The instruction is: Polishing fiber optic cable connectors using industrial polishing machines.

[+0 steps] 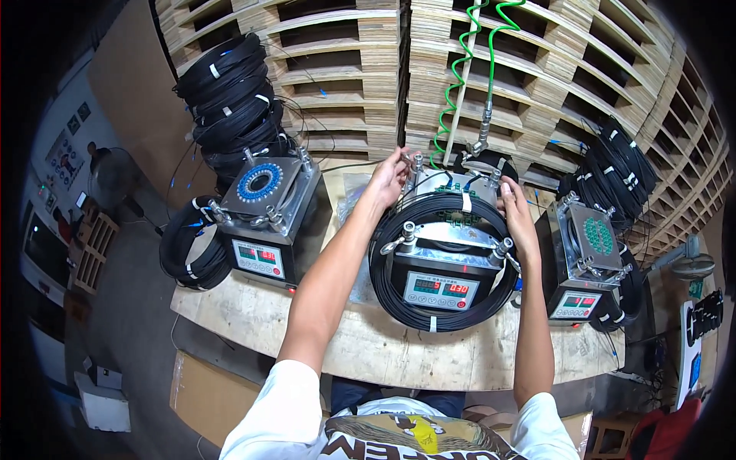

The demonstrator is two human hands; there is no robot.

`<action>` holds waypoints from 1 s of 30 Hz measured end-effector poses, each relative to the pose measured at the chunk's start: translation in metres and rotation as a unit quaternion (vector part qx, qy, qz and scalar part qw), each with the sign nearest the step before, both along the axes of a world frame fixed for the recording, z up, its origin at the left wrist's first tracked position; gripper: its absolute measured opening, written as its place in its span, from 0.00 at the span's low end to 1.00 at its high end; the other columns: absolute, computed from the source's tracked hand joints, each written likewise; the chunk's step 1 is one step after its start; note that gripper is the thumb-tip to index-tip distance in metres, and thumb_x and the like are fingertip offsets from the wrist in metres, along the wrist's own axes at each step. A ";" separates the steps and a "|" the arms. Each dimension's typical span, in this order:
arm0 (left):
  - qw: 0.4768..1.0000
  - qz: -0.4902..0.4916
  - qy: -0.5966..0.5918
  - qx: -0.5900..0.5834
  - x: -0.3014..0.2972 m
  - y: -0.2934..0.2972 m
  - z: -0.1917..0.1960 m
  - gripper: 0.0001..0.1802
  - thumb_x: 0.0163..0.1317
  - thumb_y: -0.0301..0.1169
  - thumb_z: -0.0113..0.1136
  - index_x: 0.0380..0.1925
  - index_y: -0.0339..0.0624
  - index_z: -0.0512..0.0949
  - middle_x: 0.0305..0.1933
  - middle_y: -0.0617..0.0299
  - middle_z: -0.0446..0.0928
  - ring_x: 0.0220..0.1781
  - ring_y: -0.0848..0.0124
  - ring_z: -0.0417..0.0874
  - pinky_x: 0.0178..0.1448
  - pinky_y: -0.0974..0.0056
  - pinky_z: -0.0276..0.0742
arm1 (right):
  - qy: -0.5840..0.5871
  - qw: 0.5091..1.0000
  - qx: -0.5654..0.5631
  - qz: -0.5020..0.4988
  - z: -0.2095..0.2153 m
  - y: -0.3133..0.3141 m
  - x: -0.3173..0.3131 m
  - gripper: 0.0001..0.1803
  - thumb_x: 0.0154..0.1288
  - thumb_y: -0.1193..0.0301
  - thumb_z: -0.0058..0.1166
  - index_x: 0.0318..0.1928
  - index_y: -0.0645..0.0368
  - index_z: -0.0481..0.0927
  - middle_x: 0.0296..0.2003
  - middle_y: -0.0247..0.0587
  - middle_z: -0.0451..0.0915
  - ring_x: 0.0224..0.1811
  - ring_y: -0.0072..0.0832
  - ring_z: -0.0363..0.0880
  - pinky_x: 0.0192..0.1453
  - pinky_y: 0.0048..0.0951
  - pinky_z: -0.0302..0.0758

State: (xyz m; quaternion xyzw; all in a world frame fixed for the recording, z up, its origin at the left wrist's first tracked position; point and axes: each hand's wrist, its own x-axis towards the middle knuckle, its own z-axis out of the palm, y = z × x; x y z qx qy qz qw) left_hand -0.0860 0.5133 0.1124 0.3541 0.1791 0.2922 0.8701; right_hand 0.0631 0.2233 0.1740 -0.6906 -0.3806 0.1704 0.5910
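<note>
The middle polishing machine point(464, 270), a boxy metal unit with a lit red and green number panel, stands before me. A black cable coil point(383, 295) hangs around its front, with white ties. My left hand point(389, 182) pinches a small metal clamp lever by the rear left post point(418, 162). My right hand point(519, 215) is beside the rear right post point(495, 176), its fingers curled near the coil's edge; what they grip is hidden. Between my hands, blue-ended connectors point(468, 186) sit on the green-fitted top plate.
Similar machines stand left point(264, 203) and right point(586, 244) on the wooden table point(360, 349). Black cable coils are stacked at left point(230, 107) and right point(613, 172). A green coiled air hose point(458, 77) with a metal nozzle point(480, 142) hangs before wooden pallets point(330, 65). Another person point(115, 180) is far left.
</note>
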 end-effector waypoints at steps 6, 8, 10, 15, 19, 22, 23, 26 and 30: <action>0.992 0.113 0.044 0.035 0.014 -0.004 0.000 0.15 0.66 0.36 0.70 0.48 0.42 0.83 0.37 0.65 0.87 0.27 0.83 0.76 0.26 0.76 0.64 | 0.009 1.000 0.006 -0.007 0.001 0.004 -0.002 0.28 0.80 0.51 0.44 0.69 0.55 0.71 0.35 0.31 0.75 0.37 0.17 0.71 0.46 0.20 0.70; 0.995 0.078 0.045 0.050 0.015 0.001 0.005 0.11 0.63 0.33 0.72 0.41 0.41 0.84 0.31 0.67 0.84 0.24 0.83 0.77 0.22 0.75 0.64 | 0.015 1.000 0.006 -0.011 -0.002 0.002 0.002 0.28 0.80 0.50 0.45 0.69 0.55 0.70 0.36 0.32 0.76 0.37 0.17 0.71 0.46 0.21 0.71; 0.991 0.089 0.068 0.077 0.022 0.002 0.010 0.11 0.61 0.31 0.74 0.40 0.41 0.83 0.32 0.64 0.85 0.24 0.80 0.79 0.24 0.75 0.70 | 0.017 1.000 0.019 -0.003 0.002 0.004 -0.001 0.28 0.78 0.51 0.48 0.66 0.59 0.71 0.37 0.33 0.75 0.37 0.20 0.71 0.47 0.23 0.72; 0.984 -0.032 0.125 0.125 0.032 -0.007 0.024 0.23 0.72 0.49 0.57 0.45 0.38 0.85 0.39 0.58 0.87 0.36 0.72 0.85 0.42 0.67 0.81 | 0.010 0.999 0.023 -0.035 0.001 0.005 0.000 0.31 0.77 0.50 0.49 0.67 0.61 0.69 0.39 0.38 0.78 0.38 0.23 0.75 0.47 0.27 0.74; 0.962 -0.152 0.158 0.161 0.020 -0.004 0.031 0.41 0.77 0.61 0.31 0.58 0.36 0.80 0.50 0.53 0.85 0.51 0.65 0.85 0.62 0.60 0.79 | 0.011 1.000 0.009 -0.021 -0.002 0.003 -0.004 0.31 0.79 0.51 0.47 0.71 0.58 0.67 0.38 0.34 0.76 0.39 0.19 0.72 0.48 0.23 0.72; 0.941 -0.151 0.213 0.216 0.000 -0.023 0.040 0.40 0.77 0.63 0.29 0.66 0.45 0.76 0.64 0.55 0.78 0.67 0.62 0.75 0.71 0.56 0.70 | 0.012 0.999 0.015 -0.026 -0.002 0.001 -0.005 0.31 0.78 0.51 0.48 0.71 0.58 0.67 0.38 0.34 0.77 0.39 0.19 0.72 0.48 0.23 0.72; 0.935 -0.106 0.211 0.264 -0.008 -0.039 0.045 0.39 0.77 0.62 0.30 0.68 0.45 0.74 0.66 0.55 0.76 0.71 0.61 0.71 0.72 0.55 0.68 | -0.003 0.999 0.027 -0.035 -0.005 -0.001 -0.002 0.31 0.78 0.51 0.48 0.71 0.59 0.67 0.37 0.35 0.77 0.39 0.20 0.73 0.47 0.23 0.72; 0.881 0.049 0.183 0.433 -0.048 -0.056 0.039 0.32 0.79 0.55 0.38 0.67 0.44 0.73 0.66 0.57 0.75 0.71 0.63 0.68 0.71 0.53 0.64 | -0.006 0.998 0.058 -0.008 -0.007 0.002 0.001 0.30 0.78 0.53 0.51 0.69 0.60 0.69 0.37 0.35 0.78 0.38 0.19 0.74 0.46 0.22 0.72; 0.828 0.198 0.138 0.507 -0.096 -0.116 0.044 0.20 0.75 0.43 0.56 0.54 0.38 0.82 0.47 0.57 0.83 0.47 0.69 0.80 0.55 0.65 0.74 | -0.157 0.983 0.065 -0.066 -0.007 -0.009 0.003 0.26 0.76 0.60 0.54 0.67 0.62 0.70 0.45 0.47 0.81 0.46 0.30 0.80 0.53 0.33 0.77</action>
